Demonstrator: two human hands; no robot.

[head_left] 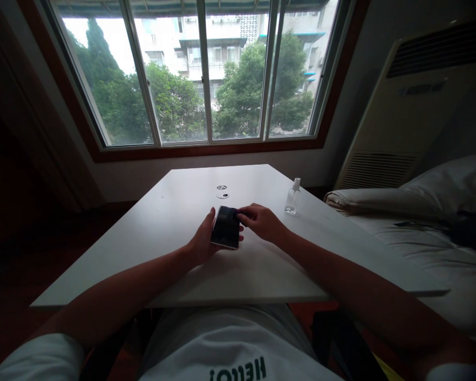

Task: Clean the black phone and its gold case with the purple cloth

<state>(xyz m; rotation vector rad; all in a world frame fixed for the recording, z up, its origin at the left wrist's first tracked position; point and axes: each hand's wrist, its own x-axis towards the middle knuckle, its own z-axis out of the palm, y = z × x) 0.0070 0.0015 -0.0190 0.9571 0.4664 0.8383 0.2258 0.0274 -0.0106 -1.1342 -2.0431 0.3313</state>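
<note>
My left hand (201,239) is wrapped around a smartphone (225,233) with a dark, glossy screen and a pale edge. The phone lies face up in the palm, a little above the white table, with the left fingertips showing past its right side. At the phone's upper right, my right hand (258,218) is closed, its fingers pinched on a small dark piece (238,212) against the screen. What that piece is I cannot make out. Right of this hand, a clear spray bottle (291,198) with a white cap stands upright on the table.
The white table (174,211) has angled sides and a round cable-hole cover (222,191) toward its far end. Beyond it is a window (206,79). A bed with pale bedding (412,227) and a floor air conditioner (400,116) stand to the right.
</note>
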